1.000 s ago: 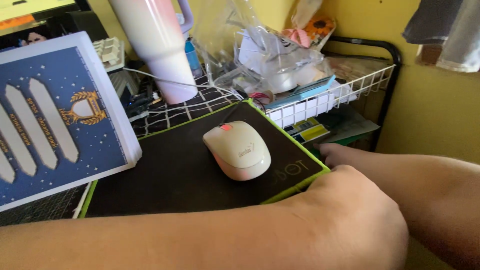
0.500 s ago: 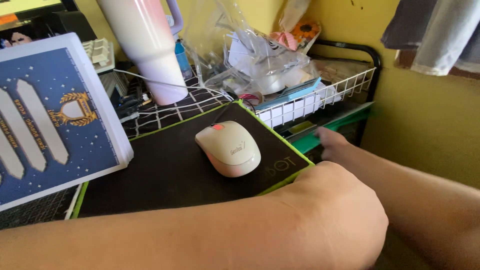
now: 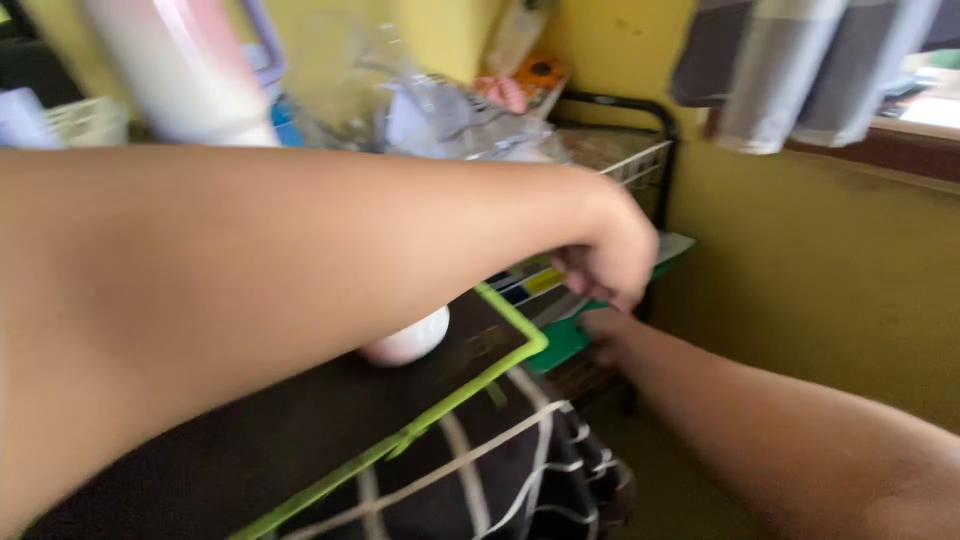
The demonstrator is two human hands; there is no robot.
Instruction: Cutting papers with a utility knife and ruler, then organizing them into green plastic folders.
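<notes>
Green-edged folder (image 3: 560, 345) below the surface: both hands, left (image 3: 605, 250) and right (image 3: 605, 325), reaching; grip unclear (blurred); next needs firm hold.

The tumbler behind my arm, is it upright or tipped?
Upright. The pink and white tumbler stands behind the left forearm, sides near vertical; its base and top are hidden.

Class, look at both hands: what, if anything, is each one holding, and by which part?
It cannot be told. The left hand and right hand reach to the green-edged flat things under the wire rack; no grip shows.
</notes>
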